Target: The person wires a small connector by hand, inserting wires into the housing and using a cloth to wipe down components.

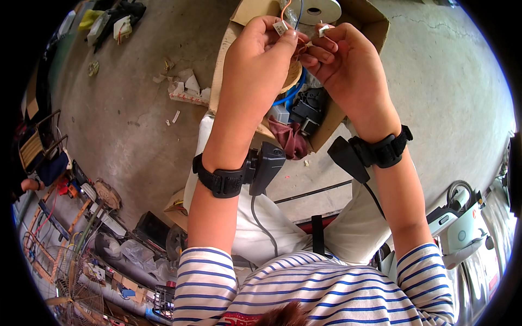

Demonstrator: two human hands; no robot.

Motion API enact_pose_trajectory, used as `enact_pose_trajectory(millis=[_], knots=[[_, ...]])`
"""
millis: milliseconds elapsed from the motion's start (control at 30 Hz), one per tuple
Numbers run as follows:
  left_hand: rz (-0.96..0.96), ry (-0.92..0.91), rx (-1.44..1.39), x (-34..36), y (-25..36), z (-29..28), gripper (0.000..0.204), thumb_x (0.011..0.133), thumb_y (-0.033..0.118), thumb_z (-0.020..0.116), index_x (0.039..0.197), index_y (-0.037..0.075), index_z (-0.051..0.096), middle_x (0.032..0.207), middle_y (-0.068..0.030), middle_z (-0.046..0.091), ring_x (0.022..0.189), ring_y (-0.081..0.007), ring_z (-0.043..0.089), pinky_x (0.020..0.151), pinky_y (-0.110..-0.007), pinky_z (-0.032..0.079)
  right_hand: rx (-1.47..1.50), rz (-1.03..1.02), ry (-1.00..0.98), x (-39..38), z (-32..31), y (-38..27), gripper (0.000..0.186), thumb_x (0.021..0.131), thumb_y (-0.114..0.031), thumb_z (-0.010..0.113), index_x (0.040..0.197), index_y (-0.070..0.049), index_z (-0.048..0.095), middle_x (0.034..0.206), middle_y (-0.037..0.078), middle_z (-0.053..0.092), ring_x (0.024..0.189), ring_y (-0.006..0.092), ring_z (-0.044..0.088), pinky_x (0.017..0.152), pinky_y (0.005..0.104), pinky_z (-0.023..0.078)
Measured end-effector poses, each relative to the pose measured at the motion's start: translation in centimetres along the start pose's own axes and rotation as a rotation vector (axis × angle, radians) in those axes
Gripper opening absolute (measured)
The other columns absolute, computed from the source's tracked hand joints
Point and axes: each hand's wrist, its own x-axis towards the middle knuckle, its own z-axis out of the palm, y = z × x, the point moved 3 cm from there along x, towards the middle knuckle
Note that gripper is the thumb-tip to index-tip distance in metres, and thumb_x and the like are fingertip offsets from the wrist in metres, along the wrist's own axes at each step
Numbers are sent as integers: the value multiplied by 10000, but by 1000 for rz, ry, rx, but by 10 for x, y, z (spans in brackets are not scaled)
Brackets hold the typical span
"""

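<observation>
Both hands were raised over an open cardboard box (pixel 376 26), the fingertips meeting or nearly so; exact contact could not be told. The left hand (pixel 258 51) had its thumb and forefinger closed on a white tag (pixel 280 27), with 1 orange wire (pixel 284 9) and 1 blue wire (pixel 300 13) running upward just beside it. The right hand (pixel 350 65) pinched a small white piece (pixel 324 31) between thumb and forefinger, its other fingers curled. Both items were above the box, near its far end. Whether the wires joined either item was not clear.

Box contents noted: a white spool (pixel 329 13) at the far end, a blue cable (pixel 294 92), a black device (pixel 309 106) and a maroon cloth (pixel 290 138) at the near corner. Each wrist bore 1 black strap with a black unit attached. Torn packaging (pixel 187 87) lay on the concrete floor (pixel 435 81) left of the box. A wire-caged fan (pixel 76 296) stood at lower left, and a white scooter (pixel 462 233) at right.
</observation>
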Motion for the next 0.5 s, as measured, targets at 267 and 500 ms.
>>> enact_pose_trajectory(millis=[267, 500], knots=[[-69, -44, 14, -1, 2, -1, 146, 903, 114, 470, 985, -6, 481, 941, -120, 610, 855, -176, 605, 814, -284, 450, 218, 67, -1, 1, 0, -2, 58, 785, -45, 427, 751, 2, 420, 587, -10, 283, 524, 94, 296, 557, 238, 344], [-40, -19, -111, -1, 4, 0, 137, 892, 75, 456, 960, -41, 479, 896, -127, 619, 780, -146, 598, 701, -248, 485, 381, 129, 30, 0, -1, 0, 18, 760, 4, 409, 762, 11, 392, 586, -11, 265, 504, 87, 269, 494, 219, 309]])
